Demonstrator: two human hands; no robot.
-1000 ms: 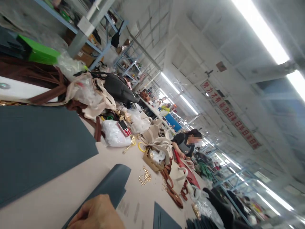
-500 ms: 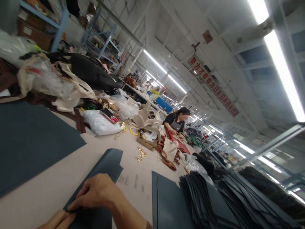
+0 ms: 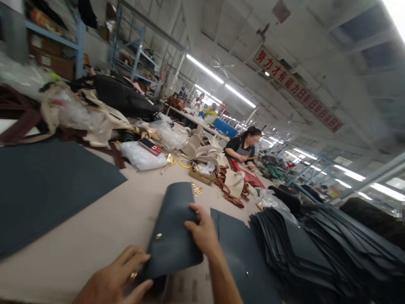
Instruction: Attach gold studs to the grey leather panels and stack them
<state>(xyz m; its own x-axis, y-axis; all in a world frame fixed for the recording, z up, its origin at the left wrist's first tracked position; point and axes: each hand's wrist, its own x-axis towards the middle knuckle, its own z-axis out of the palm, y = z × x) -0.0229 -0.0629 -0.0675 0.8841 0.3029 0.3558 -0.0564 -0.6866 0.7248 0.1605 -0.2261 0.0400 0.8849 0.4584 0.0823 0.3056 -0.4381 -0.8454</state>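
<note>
A dark blue-grey sheet point(image 3: 174, 228), curved over at its far end, is held above the pale table by both hands. A small gold fitting point(image 3: 159, 236) shows on its face. My left hand point(image 3: 117, 274) grips its near left edge between thumb and fingers, with a gold-coloured spot between them. On its right edge is my right hand point(image 3: 202, 230), thumb and fingertips closed against the sheet. A flat dark piece point(image 3: 237, 253) with a small metal fitting lies just right of my right forearm.
Large dark sheets point(image 3: 57, 181) lie at left, stacked dark pieces point(image 3: 294, 253) at right. Beyond are small gold parts point(image 3: 196, 189), a cardboard box point(image 3: 202, 174), a white plastic bag point(image 3: 142, 156) with a red phone point(image 3: 151, 146), and brown straps point(image 3: 232, 198). A person point(image 3: 245, 147) works across the table.
The sheet has been lifted and turned, now showing a broad face with a gold fitting. My hands have moved apart, the right one to the sheet's right edge. The view has shifted.
</note>
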